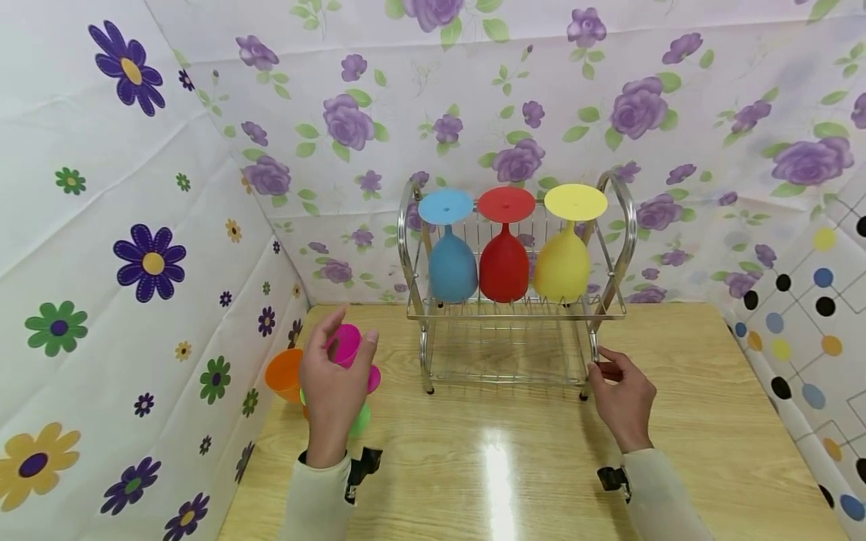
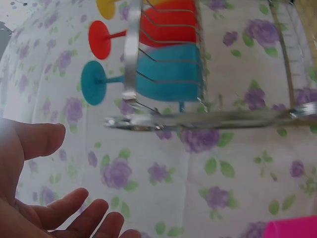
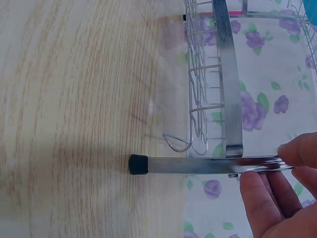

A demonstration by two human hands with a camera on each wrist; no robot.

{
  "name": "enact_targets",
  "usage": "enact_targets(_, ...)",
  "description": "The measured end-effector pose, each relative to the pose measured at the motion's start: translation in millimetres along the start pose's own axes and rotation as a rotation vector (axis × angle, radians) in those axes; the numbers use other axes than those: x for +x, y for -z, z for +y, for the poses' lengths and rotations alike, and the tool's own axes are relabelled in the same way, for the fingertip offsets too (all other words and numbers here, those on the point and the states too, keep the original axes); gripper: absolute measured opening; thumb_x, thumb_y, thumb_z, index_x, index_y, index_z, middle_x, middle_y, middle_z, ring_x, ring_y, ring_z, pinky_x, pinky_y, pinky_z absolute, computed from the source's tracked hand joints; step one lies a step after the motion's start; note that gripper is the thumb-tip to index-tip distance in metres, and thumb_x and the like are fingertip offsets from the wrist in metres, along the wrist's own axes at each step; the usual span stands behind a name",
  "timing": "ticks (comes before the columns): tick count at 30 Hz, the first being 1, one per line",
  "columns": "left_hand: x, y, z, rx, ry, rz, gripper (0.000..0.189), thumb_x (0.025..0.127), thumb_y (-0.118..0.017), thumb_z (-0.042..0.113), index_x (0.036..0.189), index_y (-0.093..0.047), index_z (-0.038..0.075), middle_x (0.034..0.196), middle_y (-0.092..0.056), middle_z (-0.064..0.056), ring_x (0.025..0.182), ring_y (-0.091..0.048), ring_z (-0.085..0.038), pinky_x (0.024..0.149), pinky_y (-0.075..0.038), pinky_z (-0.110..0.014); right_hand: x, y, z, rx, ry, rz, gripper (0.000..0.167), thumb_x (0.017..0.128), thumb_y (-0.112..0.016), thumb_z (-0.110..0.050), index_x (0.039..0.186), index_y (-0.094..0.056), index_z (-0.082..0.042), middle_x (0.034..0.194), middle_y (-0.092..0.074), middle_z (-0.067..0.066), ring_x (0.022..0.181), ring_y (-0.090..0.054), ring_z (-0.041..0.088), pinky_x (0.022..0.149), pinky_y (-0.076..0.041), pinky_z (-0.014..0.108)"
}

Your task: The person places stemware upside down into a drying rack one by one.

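A two-tier chrome rack (image 1: 514,317) stands on the table near the back wall. On its upper tier, a blue goblet (image 1: 452,270), a red goblet (image 1: 504,267) and a yellow goblet (image 1: 563,263) sit upside down in a row, bases up. My right hand (image 1: 625,398) pinches the rack's front right leg (image 3: 198,165) between thumb and fingers, above its black foot (image 3: 138,164). To the left of the rack, my left hand (image 1: 337,398) is raised with thumb and fingers spread apart, holding nothing. It partly hides a pink cup (image 1: 348,342).
By the left wall, an orange cup (image 1: 283,374) stands beside the left hand, with a green piece (image 1: 361,421) and other pink parts close by. The lower wire tier (image 1: 501,378) holds nothing. Flowered cloth (image 1: 419,98) hangs behind the rack.
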State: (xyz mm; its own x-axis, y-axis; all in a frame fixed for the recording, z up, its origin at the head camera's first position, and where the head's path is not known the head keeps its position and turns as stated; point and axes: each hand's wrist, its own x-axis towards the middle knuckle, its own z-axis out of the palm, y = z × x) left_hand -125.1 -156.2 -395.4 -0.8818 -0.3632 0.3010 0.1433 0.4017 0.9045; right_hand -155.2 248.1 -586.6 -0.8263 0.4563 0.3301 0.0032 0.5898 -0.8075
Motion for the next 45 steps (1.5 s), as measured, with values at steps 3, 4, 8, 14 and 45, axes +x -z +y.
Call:
enact_targets(3,-6.5,4.4,-15.4,0.023,0.020,0.045,0.057,0.095,-0.081,0.030,0.145,-0.061,0.010,0.144,-0.060,-0.010,0.132,-0.059,-0.033,0.117,-0.049,-0.054,0.3,-1,0,0.003,0.003,0.006,0.033,0.094,-0.079,-0.014,0.127,-0.078,-0.019,0.097,-0.082,0.007,0.081,-0.065,-0.003,0.078,-0.057,0.031)
enact_targets(4,-8.7,6.2,-20.1,0.029,0.033,0.058,0.058,0.095,-0.081,0.030,0.145,-0.061,0.009,0.144,-0.060,-0.010,0.133,-0.058,-0.032,0.120,-0.046,-0.054,0.6,-1,0,0.005,0.005,0.006,0.033,0.094,-0.079,-0.014,0.127,-0.078,-0.019,0.097,-0.082,0.007,0.081,-0.066,-0.003,0.078,-0.056,0.026)
enact_targets(8,-15.1,12.0,-39.3,0.039,0.088,0.099,0.059,0.094,-0.082,0.030,0.145,-0.060,0.009,0.144,-0.057,-0.009,0.138,-0.053,-0.029,0.123,-0.042,-0.053,2.5,-4,0,0.012,0.013,0.008,0.032,0.095,-0.079,-0.015,0.127,-0.078,-0.019,0.097,-0.082,0.007,0.081,-0.064,-0.009,0.076,-0.050,0.014)
enact_targets(14,-23.3,19.0,-64.5,0.076,0.111,0.160,0.062,0.092,-0.084,0.027,0.145,-0.060,0.006,0.146,-0.055,-0.015,0.138,-0.049,-0.035,0.120,-0.040,-0.055,3.1,-5,0,0.017,0.024,0.012,0.032,0.094,-0.080,-0.014,0.126,-0.079,-0.018,0.096,-0.082,0.007,0.078,-0.054,-0.023,0.076,-0.056,0.026)
enact_targets(45,-46.0,6.4,-157.3,0.013,0.247,0.290,0.097,0.077,-0.096,0.015,0.156,-0.040,0.006,0.152,-0.044,-0.019,0.139,-0.048,-0.035,0.120,-0.043,-0.060,-0.6,-1,4,0.006,0.005,0.004,0.034,0.096,-0.078,-0.015,0.130,-0.077,-0.020,0.099,-0.081,0.008,0.089,-0.075,0.026,0.078,-0.057,0.032)
